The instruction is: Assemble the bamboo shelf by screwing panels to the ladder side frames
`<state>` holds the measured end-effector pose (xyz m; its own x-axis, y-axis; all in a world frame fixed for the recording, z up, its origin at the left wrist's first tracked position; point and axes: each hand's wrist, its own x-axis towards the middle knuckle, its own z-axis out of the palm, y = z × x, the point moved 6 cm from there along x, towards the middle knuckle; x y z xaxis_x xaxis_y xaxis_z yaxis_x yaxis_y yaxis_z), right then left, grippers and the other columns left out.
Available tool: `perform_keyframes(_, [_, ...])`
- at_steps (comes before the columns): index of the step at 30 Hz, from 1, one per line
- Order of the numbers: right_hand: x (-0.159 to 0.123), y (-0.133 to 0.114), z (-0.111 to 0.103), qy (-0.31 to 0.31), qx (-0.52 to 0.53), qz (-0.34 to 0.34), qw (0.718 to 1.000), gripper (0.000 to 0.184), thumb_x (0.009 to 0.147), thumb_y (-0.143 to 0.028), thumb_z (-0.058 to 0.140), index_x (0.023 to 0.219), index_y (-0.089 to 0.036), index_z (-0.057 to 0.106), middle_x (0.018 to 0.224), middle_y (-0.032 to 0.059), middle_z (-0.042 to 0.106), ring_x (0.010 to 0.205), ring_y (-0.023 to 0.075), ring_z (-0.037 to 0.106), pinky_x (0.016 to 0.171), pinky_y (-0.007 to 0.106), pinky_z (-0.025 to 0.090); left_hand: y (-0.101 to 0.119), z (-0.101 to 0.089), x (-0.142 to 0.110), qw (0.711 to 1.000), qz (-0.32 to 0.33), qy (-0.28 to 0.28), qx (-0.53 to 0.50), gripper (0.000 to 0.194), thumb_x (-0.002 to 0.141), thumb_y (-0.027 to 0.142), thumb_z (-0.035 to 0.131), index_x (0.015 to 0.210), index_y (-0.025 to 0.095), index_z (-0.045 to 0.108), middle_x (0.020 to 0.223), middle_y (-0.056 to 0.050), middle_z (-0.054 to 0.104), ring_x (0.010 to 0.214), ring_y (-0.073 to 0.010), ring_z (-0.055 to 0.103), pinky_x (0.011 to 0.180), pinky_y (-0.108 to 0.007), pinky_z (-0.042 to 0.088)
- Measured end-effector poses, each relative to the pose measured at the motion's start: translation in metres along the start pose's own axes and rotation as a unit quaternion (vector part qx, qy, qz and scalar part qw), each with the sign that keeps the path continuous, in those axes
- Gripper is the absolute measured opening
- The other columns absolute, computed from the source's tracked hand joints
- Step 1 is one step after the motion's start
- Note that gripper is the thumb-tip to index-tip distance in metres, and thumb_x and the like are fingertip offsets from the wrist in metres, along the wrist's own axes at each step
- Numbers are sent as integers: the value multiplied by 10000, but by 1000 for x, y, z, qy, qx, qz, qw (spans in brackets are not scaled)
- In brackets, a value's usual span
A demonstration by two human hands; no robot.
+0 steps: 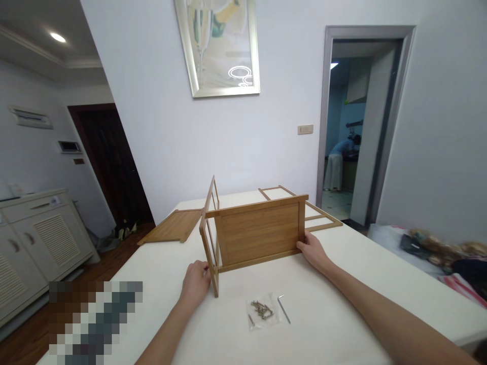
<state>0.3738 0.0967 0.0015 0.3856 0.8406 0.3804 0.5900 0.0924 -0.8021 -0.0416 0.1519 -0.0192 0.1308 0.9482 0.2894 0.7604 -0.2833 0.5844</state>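
- Centrally, the wooden panel (262, 231) stands on edge, meeting an upright frame (208, 257).
- Right hand's (316, 253) fingers clasp its end, probably for steadiness; left hand's (195, 285) bend beside the frame, grip unclear.
- Screws (261, 310), hex key (284, 311): lower centre, handy.

head view — from above the white table (365, 284) — forward, slightly down — mid-range

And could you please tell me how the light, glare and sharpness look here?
Head view: soft, even light on the white table; ring-shaped glare on the framed picture; the doorway frame leans, suggesting wide-angle distortion; a pixelated patch hides the lower left; the screws look slightly soft.
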Motion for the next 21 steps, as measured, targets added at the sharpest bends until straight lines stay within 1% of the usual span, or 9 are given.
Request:
perform_keyframes(5, [-2, -2, 0, 1, 2, -1, 1000, 482, 648, -208, 485, 1105, -190, 638, 1033, 44, 714, 941, 246, 639, 851, 340, 491, 1, 2, 1, 1000, 17, -14, 5, 252, 812, 173, 534, 592, 187, 656, 841, -81, 711, 944, -244, 641, 835, -307, 446])
perform_keyframes(12, [-3, -3, -2, 4, 2, 5, 1000, 472, 654, -208, 507, 1108, -203, 638, 1044, 42, 719, 958, 257, 639, 858, 353, 491, 0, 1, -2, 1000, 3, -3, 12, 181, 800, 182, 560, 691, 189, 704, 851, -75, 712, 910, -241, 641, 798, -304, 452])
perform_keyframes(16, [-2, -2, -1, -2, 7, 4, 1000, 467, 658, -207, 500, 1103, -211, 640, 1047, 39, 717, 967, 253, 644, 869, 352, 495, 1, 1, -3, 1000, -4, -4, 12, 146, 776, 146, 575, 707, 192, 696, 851, -61, 714, 885, -228, 641, 769, -284, 448])
perform_keyframes(21, [-2, -2, 0, -7, 10, 6, 1000, 487, 653, -214, 495, 1117, -190, 637, 1074, 56, 714, 989, 260, 642, 879, 353, 492, 3, 1, -3, 1000, -1, -10, 6, 159, 754, 105, 573, 744, 196, 702, 818, -40, 709, 833, -208, 628, 727, -262, 430])
